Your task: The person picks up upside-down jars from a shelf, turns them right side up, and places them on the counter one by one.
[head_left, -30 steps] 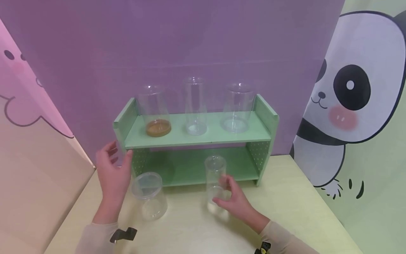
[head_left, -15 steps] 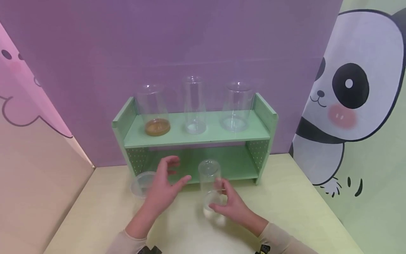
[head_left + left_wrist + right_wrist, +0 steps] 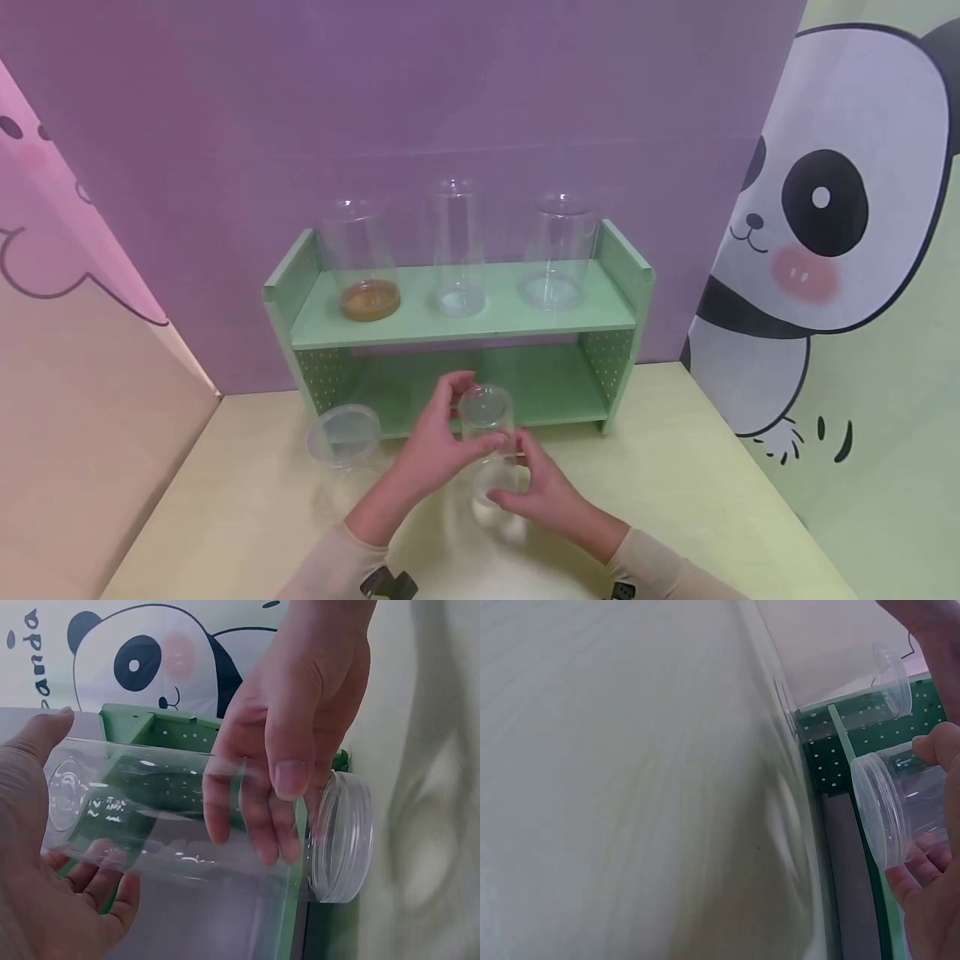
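A tall clear plastic jar is between both hands in front of the green rack; its wide ridged lid is at the lower end. My right hand grips the jar's lower part, thumb on the near side. My left hand curves around its upper end, fingers behind and thumb in front; in the left wrist view the thumb shows slightly off the wall. To the left stands a wider clear jar, partly hidden by the left forearm. Whether the held jar touches the table cannot be told.
The two-tier green rack stands against a purple backdrop. On its upper shelf are a jar with a brown base, a narrow clear jar and a wide clear jar. The pale table extends around it.
My left hand has moved right from beside the rack's left end to the narrow jar's upper end. The right hand and jar have shifted slightly left, and the jar's top appears lower.
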Motion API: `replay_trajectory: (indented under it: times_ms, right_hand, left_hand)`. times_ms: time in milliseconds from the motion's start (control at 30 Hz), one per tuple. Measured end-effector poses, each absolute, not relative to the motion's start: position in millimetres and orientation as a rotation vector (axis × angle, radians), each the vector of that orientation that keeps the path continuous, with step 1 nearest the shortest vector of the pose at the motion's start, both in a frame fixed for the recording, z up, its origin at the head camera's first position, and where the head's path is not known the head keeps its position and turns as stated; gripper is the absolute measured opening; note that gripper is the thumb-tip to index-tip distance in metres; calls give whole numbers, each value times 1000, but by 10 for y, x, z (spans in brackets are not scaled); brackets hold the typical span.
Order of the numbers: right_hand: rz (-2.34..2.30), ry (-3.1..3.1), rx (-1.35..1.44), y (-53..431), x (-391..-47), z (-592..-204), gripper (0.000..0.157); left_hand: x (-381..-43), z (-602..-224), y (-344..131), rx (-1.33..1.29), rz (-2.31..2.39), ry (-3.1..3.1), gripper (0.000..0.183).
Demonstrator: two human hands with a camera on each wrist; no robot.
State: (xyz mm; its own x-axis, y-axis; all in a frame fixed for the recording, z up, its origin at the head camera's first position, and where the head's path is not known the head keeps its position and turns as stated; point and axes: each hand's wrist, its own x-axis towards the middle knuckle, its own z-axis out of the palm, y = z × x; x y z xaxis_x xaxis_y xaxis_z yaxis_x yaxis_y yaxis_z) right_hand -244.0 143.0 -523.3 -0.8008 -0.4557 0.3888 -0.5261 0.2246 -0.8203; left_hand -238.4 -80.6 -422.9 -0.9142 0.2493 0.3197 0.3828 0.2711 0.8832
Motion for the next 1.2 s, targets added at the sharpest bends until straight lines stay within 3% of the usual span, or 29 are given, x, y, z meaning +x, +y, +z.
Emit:
replay_trajectory:
  times_ms: [333,733,1200]
  right_hand:
    - [1630,-2440,970,1455,-2450,-5220,78]
    - [1744,-2432,937,1727,-2532,-4948,69]
    - [1977,-2304,1187,1976,-2664,-4541,63]
  left_hand:
    - [-2394,-4212,-809,-610,-1632,-2396,77]
    - [-2451,-4240,-1234,-655,-1782,-2222,55]
    - [-2390,-4278,-1631,-798,-1755,-2264,57]
